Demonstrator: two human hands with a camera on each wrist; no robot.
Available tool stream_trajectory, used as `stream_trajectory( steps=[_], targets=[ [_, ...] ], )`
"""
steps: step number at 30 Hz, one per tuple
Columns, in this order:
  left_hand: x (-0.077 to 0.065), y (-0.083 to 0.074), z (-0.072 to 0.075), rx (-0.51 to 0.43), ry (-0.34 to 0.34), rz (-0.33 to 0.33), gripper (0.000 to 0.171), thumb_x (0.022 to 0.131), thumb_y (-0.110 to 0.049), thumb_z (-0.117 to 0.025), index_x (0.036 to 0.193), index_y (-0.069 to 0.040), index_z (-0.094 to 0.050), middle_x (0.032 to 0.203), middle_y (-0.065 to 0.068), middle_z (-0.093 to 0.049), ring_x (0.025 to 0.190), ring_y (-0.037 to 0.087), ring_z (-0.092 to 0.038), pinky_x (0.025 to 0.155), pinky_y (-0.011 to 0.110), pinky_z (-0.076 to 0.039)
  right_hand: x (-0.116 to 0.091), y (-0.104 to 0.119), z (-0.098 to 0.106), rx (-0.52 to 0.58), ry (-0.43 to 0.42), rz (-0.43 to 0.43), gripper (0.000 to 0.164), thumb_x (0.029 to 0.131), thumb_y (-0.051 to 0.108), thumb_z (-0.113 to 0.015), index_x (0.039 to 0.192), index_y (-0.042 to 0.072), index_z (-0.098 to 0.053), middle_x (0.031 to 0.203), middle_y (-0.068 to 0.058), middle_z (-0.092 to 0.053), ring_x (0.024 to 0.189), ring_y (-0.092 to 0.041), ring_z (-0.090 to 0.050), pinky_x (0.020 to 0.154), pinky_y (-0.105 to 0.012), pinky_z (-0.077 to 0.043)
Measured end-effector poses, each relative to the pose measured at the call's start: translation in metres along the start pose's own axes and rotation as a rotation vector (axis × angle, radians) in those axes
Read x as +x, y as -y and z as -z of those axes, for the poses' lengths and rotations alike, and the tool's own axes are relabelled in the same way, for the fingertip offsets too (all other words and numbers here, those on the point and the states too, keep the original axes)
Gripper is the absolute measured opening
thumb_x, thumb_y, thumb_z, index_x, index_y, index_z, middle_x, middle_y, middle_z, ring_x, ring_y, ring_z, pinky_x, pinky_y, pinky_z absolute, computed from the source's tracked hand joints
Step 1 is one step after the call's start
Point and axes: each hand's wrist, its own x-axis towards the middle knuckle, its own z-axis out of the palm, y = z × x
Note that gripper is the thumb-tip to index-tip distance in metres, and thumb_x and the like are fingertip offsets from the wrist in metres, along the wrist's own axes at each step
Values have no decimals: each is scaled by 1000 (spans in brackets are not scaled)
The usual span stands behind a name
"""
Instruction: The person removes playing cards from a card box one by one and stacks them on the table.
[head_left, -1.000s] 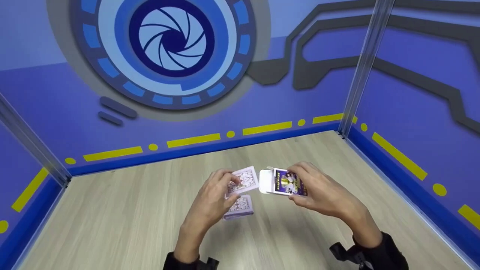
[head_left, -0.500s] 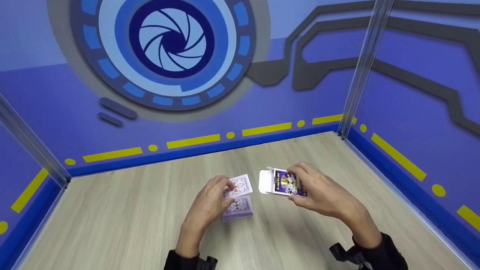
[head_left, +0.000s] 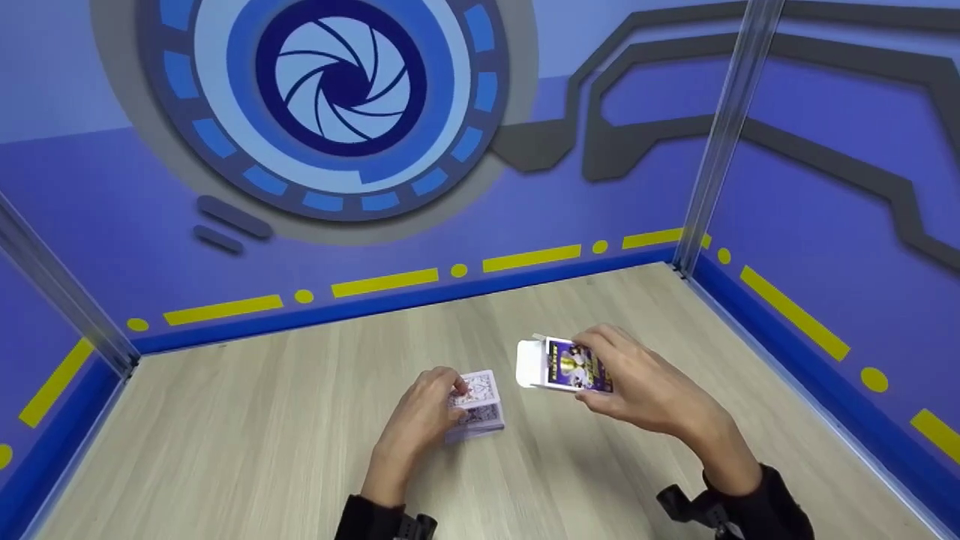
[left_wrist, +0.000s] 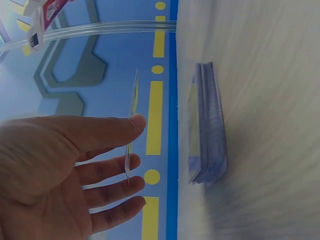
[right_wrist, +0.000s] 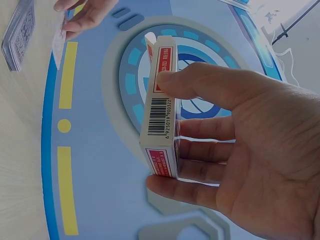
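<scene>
My left hand (head_left: pixel 420 411) pinches a thin playing card (head_left: pixel 481 385) with a white border and a patterned back. In the left wrist view the card (left_wrist: pixel 133 97) stands edge-on between thumb and fingers, with a gap between it and the deck of cards (left_wrist: pixel 212 125). That deck (head_left: pixel 486 421) lies squared on the table, just under the card in the head view. My right hand (head_left: pixel 649 384) grips a purple card box (head_left: pixel 571 366) in the air, its white end flap (head_left: pixel 529 364) folded open toward the left. The box's side (right_wrist: pixel 159 117) carries a barcode.
The light wood-grain table (head_left: pixel 262 427) is bounded by blue printed panels (head_left: pixel 420 217) at the back and sides. Metal posts (head_left: pixel 724 142) stand at the corners. Black wrist cameras (head_left: pixel 675 502) sit at the cuffs.
My left hand has come down and toward me with the card, from above and behind the deck to over it. The right hand and box have stayed almost still.
</scene>
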Motion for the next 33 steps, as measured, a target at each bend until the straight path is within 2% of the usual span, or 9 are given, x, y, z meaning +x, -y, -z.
stream_trajectory(
  steps=[5, 15, 22, 33],
  targets=[
    [-1, 5, -7, 0, 15, -7, 23, 81, 6, -79, 98, -5, -68, 102, 6, -66, 97, 22, -58, 83, 42, -52, 0, 1, 0, 1, 7, -3, 57, 86, 21, -83, 135, 5, -56, 126, -5, -58, 102, -14, -54, 83, -34, -52],
    [-2, 8, -18, -14, 55, 10, 25, 78, 8, -72, 98, -5, -68, 104, 6, -65, 99, 23, -59, 86, 44, -51, 0, 2, 1, -2, 12, -8, 58, 86, 22, -83, 135, 5, -56, 126, -5, -58, 102, -14, -54, 84, -34, -52],
    [-2, 10, -22, 8, 63, 3, 24, 78, 7, -76, 98, -5, -69, 102, 6, -66, 97, 23, -59, 85, 44, -51, 0, 2, 1, 1, 15, -8, 59, 85, 22, -84, 135, 5, -56, 127, -5, -58, 105, -15, -54, 85, -36, -52],
    [-2, 11, -26, -7, 95, 30, 25, 77, 8, -77, 97, -5, -69, 99, 5, -65, 92, 20, -57, 81, 42, -50, 0, 1, 1, 0, 14, -1, 57, 86, 22, -83, 135, 5, -56, 127, -5, -58, 103, -14, -54, 83, -35, -52]
  ],
)
